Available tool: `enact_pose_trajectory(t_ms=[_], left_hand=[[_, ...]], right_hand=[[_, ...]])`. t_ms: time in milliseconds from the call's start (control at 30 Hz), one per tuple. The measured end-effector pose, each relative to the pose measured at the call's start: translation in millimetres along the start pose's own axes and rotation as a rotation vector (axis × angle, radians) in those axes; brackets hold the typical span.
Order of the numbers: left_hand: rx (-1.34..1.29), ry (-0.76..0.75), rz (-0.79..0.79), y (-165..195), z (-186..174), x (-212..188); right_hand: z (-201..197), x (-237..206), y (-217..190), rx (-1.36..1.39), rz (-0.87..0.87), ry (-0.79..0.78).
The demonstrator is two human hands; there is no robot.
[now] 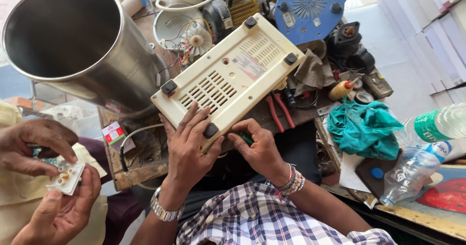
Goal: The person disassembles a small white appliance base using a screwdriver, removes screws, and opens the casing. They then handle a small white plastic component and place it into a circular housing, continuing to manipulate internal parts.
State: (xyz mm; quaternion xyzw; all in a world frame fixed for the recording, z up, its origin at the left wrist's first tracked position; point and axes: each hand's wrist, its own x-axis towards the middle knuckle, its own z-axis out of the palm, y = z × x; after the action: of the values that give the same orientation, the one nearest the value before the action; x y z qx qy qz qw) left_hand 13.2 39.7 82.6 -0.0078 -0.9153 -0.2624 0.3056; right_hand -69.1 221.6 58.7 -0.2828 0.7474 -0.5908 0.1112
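A cream casing [228, 77], vented and with black rubber feet at its corners, lies underside up and tilted on a cluttered wooden bench [141, 165], its near corner propped toward the person. The left hand [189, 145] rests flat against the casing's near edge, fingers [194, 121] spread wide and laid over the vent slots, the thumb beside the near black foot; it steadies the casing rather than closing round it. The right hand [259, 150] sits just right of that same foot, under the casing's near edge, its fingers curled tight around the green handle of a tool [246, 138]; the tool's tip is hidden behind the casing. Behind the casing to the left stands a large steel drum [82, 46], and just behind it a small white fan [196, 38] with loose wires. Right of the casing lie red-handled pliers [277, 111], a brown rag [310, 72], and farther right a teal cloth [364, 128] and clear plastic bottles [412, 169]. A blue round cover [309, 9] lies beyond the casing's far corner. Well left of the casing, another person's two hands [53, 177] hold a small white socket plate [67, 177] between them, fingers pinching its edges.
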Motion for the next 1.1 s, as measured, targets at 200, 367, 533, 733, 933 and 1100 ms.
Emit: enact_pose_trajectory(t_ms=[200, 367, 533, 733, 933, 1100], left_hand=[[0.03, -0.014, 0.045, 22, -27, 16], [0.069, -0.02, 0.072, 28, -33, 32], [0.083, -0.054, 0.177, 19, -38, 37], [0.014, -0.005, 0.184, -2, -19, 24], [-0.033, 0.03, 0.181, -17, 3, 0], [-0.077, 0.045, 0.133, -22, 8, -4]], right_hand=[[-45, 9, -6, -0.093, 0.028, 0.05], [-99, 1, 14, -0.262, 0.097, 0.236], [-133, 1, 25, -0.162, 0.065, 0.376], [-161, 14, 9, -0.366, 0.031, 0.49], [-181, 43, 11, -0.275, -0.072, 0.49], [-186, 77, 17, -0.252, -0.352, 0.482]])
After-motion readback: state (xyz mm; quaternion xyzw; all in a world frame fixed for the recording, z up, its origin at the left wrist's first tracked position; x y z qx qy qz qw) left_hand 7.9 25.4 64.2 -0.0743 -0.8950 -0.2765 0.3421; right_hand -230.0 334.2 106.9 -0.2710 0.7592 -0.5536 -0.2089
